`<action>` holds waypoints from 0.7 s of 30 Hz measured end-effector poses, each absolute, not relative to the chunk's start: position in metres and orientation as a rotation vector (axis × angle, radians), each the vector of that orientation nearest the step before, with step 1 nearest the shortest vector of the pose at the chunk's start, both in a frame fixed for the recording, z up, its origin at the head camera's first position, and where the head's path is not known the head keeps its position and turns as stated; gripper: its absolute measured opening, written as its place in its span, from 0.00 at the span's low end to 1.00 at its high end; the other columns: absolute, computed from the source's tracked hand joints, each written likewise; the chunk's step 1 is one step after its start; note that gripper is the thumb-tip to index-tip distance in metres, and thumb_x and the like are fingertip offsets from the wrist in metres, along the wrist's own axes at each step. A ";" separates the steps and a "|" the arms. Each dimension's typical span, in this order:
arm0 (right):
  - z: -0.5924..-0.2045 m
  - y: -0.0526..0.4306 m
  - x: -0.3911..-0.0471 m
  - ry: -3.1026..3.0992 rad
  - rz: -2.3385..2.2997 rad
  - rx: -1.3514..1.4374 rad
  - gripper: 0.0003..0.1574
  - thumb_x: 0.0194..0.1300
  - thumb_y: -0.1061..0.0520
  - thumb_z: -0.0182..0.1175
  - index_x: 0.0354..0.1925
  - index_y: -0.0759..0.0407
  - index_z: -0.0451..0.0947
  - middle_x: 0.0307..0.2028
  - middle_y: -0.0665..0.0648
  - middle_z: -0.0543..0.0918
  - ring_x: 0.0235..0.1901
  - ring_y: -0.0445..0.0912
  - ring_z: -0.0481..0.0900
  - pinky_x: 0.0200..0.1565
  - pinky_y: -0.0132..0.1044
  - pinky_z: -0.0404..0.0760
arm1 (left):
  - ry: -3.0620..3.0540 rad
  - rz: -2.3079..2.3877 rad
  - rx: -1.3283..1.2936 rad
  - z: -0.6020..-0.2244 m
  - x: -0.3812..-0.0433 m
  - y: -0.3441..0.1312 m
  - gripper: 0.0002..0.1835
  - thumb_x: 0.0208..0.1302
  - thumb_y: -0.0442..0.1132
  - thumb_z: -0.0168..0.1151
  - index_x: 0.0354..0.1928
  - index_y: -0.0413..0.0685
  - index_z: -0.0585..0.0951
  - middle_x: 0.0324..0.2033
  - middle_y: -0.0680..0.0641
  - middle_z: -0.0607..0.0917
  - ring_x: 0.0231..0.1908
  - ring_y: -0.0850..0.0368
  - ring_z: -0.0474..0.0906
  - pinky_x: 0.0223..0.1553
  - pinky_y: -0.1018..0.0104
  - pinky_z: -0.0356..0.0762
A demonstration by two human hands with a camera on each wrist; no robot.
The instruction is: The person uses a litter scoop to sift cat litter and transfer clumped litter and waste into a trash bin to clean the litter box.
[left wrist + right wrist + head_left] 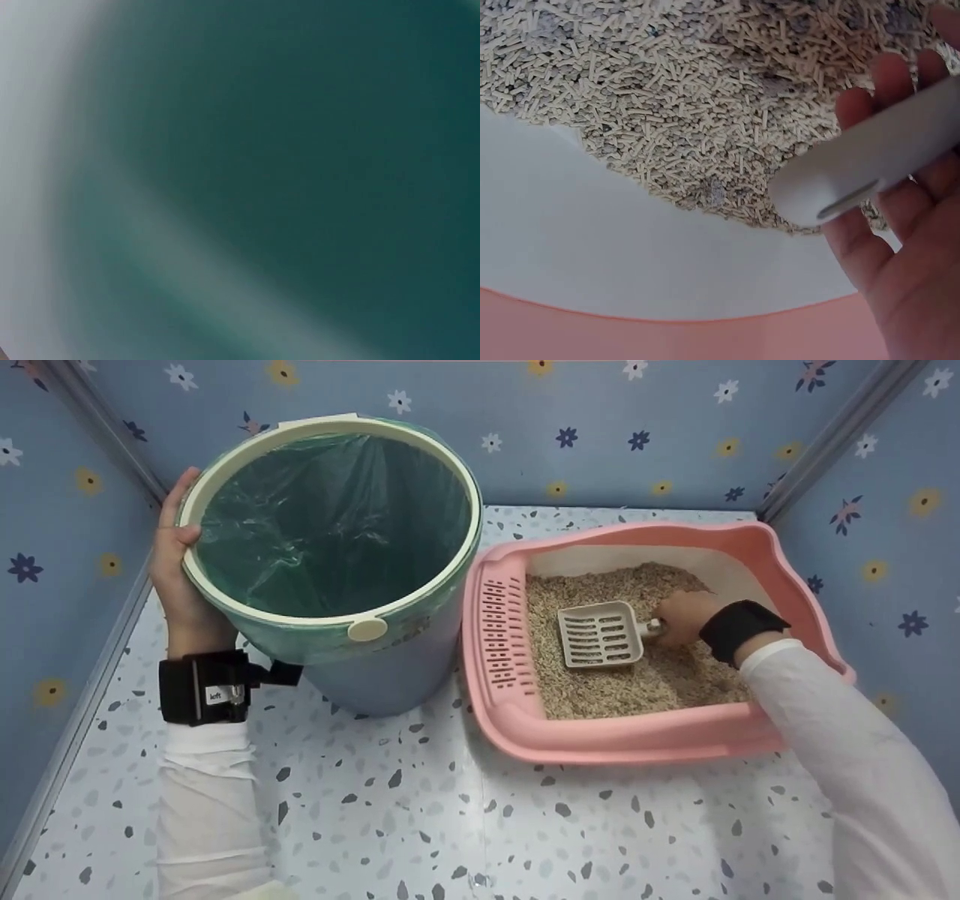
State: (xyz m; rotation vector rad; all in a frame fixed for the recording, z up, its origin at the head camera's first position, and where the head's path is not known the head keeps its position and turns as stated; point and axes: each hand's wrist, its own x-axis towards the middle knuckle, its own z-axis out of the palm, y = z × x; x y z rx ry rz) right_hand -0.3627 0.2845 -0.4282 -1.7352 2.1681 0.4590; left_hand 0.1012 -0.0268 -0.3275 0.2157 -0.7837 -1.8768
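My left hand (184, 577) grips the left rim of a tall blue trash bin (375, 686), thumb over the cream ring and fingers along the outside. A translucent green bag (337, 540) lines the bin, folded out over its edge. In the left wrist view only blurred green plastic (300, 150) fills the picture. My right hand (686, 615) holds a pale slotted litter scoop (601, 636) by its handle (870, 154), which lies across the curled fingers. The scoop's head is over the litter (592, 690) inside a pink litter box (637, 741).
The litter box's perforated ledge (501, 634) faces the bin, close beside it. Flowered blue panels (600, 427) stand behind and on both sides. The floor (420, 810) is white with grey specks. Litter slopes against the box's white inner wall (630, 232).
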 end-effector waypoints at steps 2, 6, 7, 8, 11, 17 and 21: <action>-0.428 0.284 -0.363 2.150 0.431 -1.742 0.11 0.48 0.57 0.61 0.20 0.55 0.67 0.17 0.51 0.66 0.18 0.46 0.64 0.23 0.39 0.64 | -0.777 -1.880 0.224 -0.327 0.102 -0.028 0.30 0.58 0.25 0.39 0.64 0.43 0.67 0.65 0.43 0.68 0.66 0.50 0.62 0.67 0.56 0.56; -0.427 0.282 -0.363 2.116 0.415 -1.760 0.08 0.49 0.58 0.62 0.23 0.56 0.71 0.18 0.51 0.69 0.19 0.45 0.66 0.23 0.38 0.65 | -0.823 -1.868 0.285 -0.326 0.104 -0.029 0.30 0.59 0.25 0.39 0.65 0.45 0.67 0.65 0.44 0.68 0.66 0.51 0.63 0.66 0.58 0.58; -0.426 0.282 -0.363 2.106 0.404 -1.767 0.07 0.50 0.58 0.63 0.25 0.58 0.73 0.19 0.52 0.72 0.19 0.46 0.68 0.23 0.39 0.67 | -0.853 -1.861 0.315 -0.326 0.106 -0.030 0.30 0.59 0.25 0.38 0.65 0.46 0.67 0.65 0.45 0.68 0.66 0.52 0.63 0.65 0.58 0.58; -0.426 0.282 -0.363 2.099 0.399 -1.771 0.07 0.50 0.57 0.63 0.27 0.59 0.75 0.20 0.53 0.74 0.20 0.46 0.71 0.24 0.40 0.70 | -0.892 -1.845 0.357 -0.325 0.108 -0.030 0.29 0.60 0.26 0.38 0.65 0.47 0.67 0.65 0.46 0.67 0.66 0.53 0.63 0.65 0.59 0.59; -0.423 0.282 -0.362 2.083 0.371 -1.780 0.11 0.53 0.56 0.64 0.35 0.61 0.80 0.26 0.57 0.81 0.25 0.49 0.78 0.28 0.45 0.77 | -0.996 -1.780 0.497 -0.321 0.115 -0.032 0.27 0.62 0.28 0.42 0.64 0.50 0.69 0.64 0.48 0.67 0.64 0.54 0.65 0.62 0.62 0.64; -0.402 0.280 -0.362 2.115 0.293 -1.846 0.15 0.54 0.53 0.65 0.39 0.60 0.82 0.29 0.56 0.84 0.28 0.47 0.80 0.36 0.44 0.79 | -1.179 -1.564 0.807 -0.304 0.126 -0.026 0.23 0.64 0.31 0.53 0.62 0.50 0.72 0.62 0.48 0.70 0.62 0.56 0.66 0.58 0.67 0.68; -0.371 0.275 -0.353 2.212 0.143 -1.884 0.13 0.58 0.52 0.63 0.39 0.58 0.82 0.29 0.54 0.84 0.28 0.46 0.80 0.36 0.43 0.79 | -1.476 -1.303 0.947 -0.283 0.122 -0.002 0.24 0.67 0.32 0.49 0.65 0.50 0.69 0.66 0.49 0.67 0.65 0.63 0.60 0.64 0.74 0.58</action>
